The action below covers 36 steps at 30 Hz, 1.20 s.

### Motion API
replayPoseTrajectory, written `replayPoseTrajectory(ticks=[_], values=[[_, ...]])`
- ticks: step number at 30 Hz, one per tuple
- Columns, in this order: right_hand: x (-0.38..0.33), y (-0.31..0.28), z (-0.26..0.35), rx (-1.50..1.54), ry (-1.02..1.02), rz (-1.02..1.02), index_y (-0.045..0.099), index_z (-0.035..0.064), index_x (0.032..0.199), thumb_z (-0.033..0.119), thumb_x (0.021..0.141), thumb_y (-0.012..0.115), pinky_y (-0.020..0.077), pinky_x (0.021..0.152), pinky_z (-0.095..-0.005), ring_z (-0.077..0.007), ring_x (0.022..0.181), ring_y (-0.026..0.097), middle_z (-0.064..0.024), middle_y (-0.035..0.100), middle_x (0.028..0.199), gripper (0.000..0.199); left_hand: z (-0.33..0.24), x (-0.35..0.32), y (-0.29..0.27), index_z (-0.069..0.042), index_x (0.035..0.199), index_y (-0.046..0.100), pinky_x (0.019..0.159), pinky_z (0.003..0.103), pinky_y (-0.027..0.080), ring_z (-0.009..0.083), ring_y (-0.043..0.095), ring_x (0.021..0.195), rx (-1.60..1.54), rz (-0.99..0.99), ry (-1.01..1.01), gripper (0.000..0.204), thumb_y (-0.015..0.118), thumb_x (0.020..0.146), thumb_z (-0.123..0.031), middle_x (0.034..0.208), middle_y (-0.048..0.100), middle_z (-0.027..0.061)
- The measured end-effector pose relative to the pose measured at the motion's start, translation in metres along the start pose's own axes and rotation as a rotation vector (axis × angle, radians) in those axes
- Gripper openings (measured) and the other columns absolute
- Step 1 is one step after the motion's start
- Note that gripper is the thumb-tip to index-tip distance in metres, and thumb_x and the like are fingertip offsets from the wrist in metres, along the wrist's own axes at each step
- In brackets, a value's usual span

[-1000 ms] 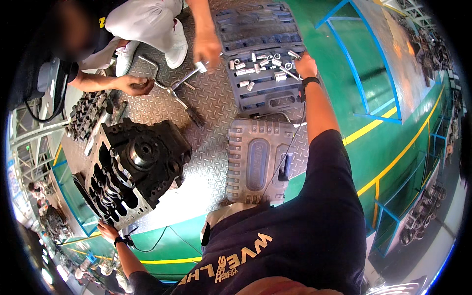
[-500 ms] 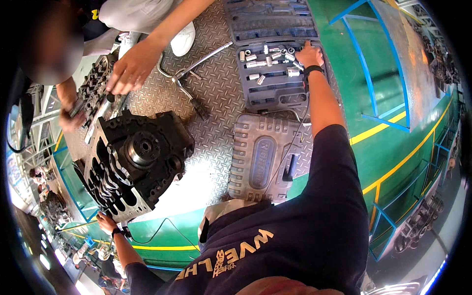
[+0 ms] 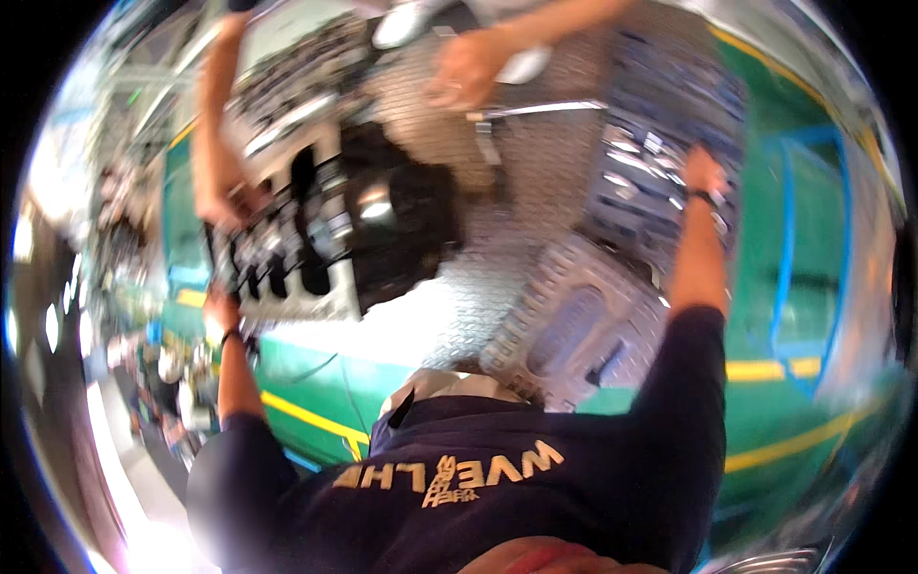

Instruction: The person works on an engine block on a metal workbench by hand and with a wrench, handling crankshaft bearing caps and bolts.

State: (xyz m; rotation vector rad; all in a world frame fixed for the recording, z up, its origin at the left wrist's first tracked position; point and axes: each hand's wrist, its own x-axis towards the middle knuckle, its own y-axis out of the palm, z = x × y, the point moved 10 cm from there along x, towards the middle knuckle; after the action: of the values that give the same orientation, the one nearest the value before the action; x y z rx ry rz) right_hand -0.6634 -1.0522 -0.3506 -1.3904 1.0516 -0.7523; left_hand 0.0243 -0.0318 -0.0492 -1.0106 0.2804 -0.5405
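Blur smears the whole view, so fine detail is lost. My right hand (image 3: pixel 703 172) is stretched out over the open socket tray (image 3: pixel 660 143), a dark blue case with rows of small silvery sockets, and rests at the tray's right part; a dark band sits on that wrist. I cannot tell whether the fingers are spread or closed on a socket, since the smear hides them. My left hand (image 3: pixel 222 308) is at the lower left corner of the engine block (image 3: pixel 344 234), touching its pale lower edge, and it too wears a dark wristband; how it is shaped there I cannot make out.

The engine block lies on the checker-plate tabletop (image 3: pixel 449 316), dark, with a row of openings along its left face. Just below the socket tray sits a grey moulded case lid (image 3: pixel 569 330), tilted, near my right forearm.

Across from me, another person's hand (image 3: pixel 469 72) hangs above a long metal wrench handle (image 3: pixel 535 108) that lies between the engine block and the socket tray. That person's other arm (image 3: pixel 215 143) reaches down along the left side of the engine block. Green floor (image 3: pixel 775 316) with blue and yellow lines shows beyond the tabletop on the right.
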Motion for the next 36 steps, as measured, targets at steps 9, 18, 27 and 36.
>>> replayPoseTrajectory(ticks=[9, 18, 27, 36], values=[[-0.050, -0.099, 0.045, 0.359, -0.109, -0.349, 0.065, -0.0049, 0.121, 0.026, 0.093, 0.066, 0.0521, 0.091, -0.0557, -0.0486, 0.105, 0.068, -0.0312, 0.071, 0.111, 0.042, -0.022, -0.061, -0.034, -0.005, 0.127, 0.063, 0.101, 0.052, 0.045, 0.0430, 0.062, 0.116, -0.294, -0.070, -0.523, 0.048, 0.041, 0.107, -0.044, 0.125, 0.068, 0.0196], [-0.341, -0.346, 0.229, 1.681, -0.267, 0.035, 0.070, -0.0028, 0.124, 0.012, 0.094, 0.076, 0.0549, 0.082, -0.0266, -0.0155, 0.094, 0.068, -0.0078, 0.071, 0.113, 0.034, -0.033, -0.065, -0.040, -0.003, 0.120, 0.064, 0.102, 0.052, 0.044, 0.0424, 0.064, 0.109, -0.559, -0.289, -0.421, 0.042, 0.051, 0.104, -0.040, 0.114, 0.070, 0.0234], [-0.517, -0.477, 0.513, 1.031, -0.959, -0.264, 0.074, 0.0014, 0.109, 0.009, 0.077, 0.086, 0.0566, 0.078, -0.0385, -0.0307, 0.089, 0.072, -0.0168, 0.073, 0.099, 0.034, -0.043, -0.064, -0.034, -0.010, 0.125, 0.064, 0.099, 0.056, 0.048, 0.0443, 0.056, 0.122, -0.797, -0.345, -0.410, 0.040, 0.059, 0.100, -0.040, 0.128, 0.066, 0.0181], [-0.515, -0.443, 0.568, 0.656, -0.930, -0.281, 0.076, 0.0004, 0.100, 0.018, 0.070, 0.090, 0.0561, 0.076, -0.0446, -0.0380, 0.083, 0.071, -0.0197, 0.072, 0.089, 0.037, -0.036, -0.077, -0.046, -0.011, 0.125, 0.064, 0.099, 0.056, 0.049, 0.0444, 0.055, 0.123, -0.925, -0.418, -0.440, 0.038, 0.062, 0.096, -0.036, 0.127, 0.066, 0.0182]])
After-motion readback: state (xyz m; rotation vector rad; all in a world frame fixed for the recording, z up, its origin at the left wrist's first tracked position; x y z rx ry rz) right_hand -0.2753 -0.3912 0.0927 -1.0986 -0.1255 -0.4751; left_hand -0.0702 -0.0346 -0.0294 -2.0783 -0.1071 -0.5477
